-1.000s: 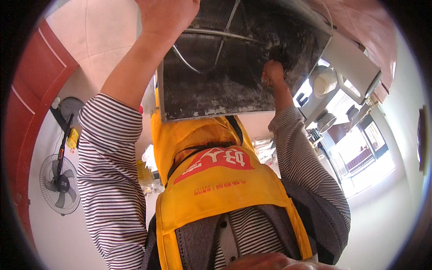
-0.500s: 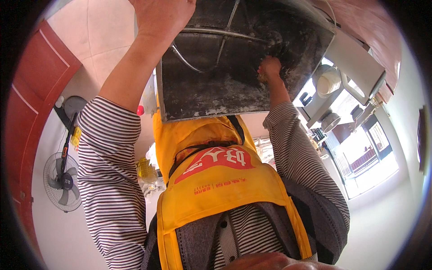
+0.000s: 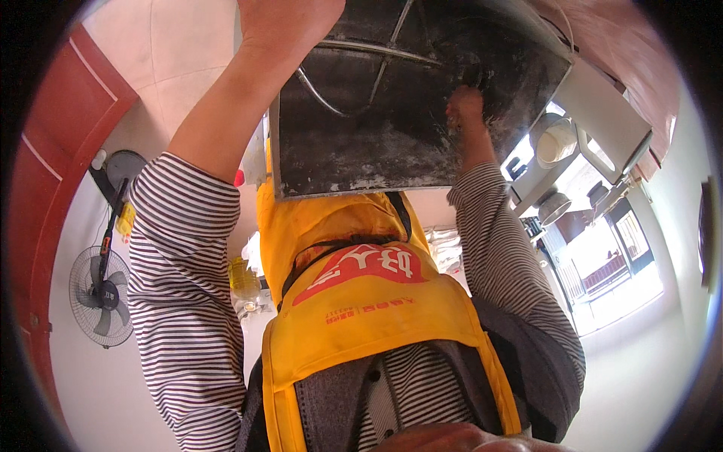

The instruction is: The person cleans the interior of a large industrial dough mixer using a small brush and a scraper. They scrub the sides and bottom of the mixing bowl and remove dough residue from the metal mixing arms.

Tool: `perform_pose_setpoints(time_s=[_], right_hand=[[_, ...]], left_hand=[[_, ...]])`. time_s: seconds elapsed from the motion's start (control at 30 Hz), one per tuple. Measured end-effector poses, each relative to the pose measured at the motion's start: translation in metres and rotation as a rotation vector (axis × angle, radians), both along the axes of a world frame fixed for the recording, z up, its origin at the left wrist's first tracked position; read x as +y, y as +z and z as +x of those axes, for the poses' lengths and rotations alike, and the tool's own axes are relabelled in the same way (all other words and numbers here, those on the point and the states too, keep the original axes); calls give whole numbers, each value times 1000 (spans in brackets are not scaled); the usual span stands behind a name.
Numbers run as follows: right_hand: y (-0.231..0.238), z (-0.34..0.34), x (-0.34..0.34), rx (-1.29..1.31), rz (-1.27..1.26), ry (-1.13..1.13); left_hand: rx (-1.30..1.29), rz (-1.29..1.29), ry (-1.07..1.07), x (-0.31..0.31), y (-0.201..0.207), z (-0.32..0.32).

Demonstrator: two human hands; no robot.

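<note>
Above my apron, a large dark metal panel (image 3: 361, 143) with a pale rim and whitish smears fills the upper middle. Thin metal rods (image 3: 376, 51) cross its surface. Against the right part of this panel is my right hand (image 3: 465, 105), its fingers closed in a fist. Something small and dark shows just beyond the knuckles, too unclear to name. My left hand (image 3: 292, 19) is raised at the top edge by the panel's left side. Its fingers are cut off by the picture's edge, so its grip is hidden.
A standing fan (image 3: 102, 297) and a red door (image 3: 68, 135) are at the left. Behind my left sleeve shows a yellow bottle (image 3: 242, 279). Pots (image 3: 553, 207) and a pale bucket (image 3: 556, 142) stand to the right, near a bright doorway (image 3: 614, 264).
Both hands and the panel have shifted slightly to the right in the picture. My left hand is also higher, with more of it out of view. The right hand stays closed.
</note>
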State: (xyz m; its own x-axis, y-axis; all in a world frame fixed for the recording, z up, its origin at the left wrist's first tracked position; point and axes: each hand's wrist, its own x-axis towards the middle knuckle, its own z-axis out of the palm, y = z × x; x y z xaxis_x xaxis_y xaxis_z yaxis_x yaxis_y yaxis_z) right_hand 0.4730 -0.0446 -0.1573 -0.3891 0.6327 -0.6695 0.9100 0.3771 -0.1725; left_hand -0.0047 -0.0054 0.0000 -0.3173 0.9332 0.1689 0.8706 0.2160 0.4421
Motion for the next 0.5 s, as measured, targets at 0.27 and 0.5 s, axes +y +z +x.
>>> perform_pose_setpoints(time_s=[0.27, 0.5], right_hand=[[36, -77, 140, -542, -531, -600], [61, -77, 121, -141, -605, -665]], left_hand=[[31, -15, 45, 0, -5, -3], [38, 1, 95, -4, -9, 1]])
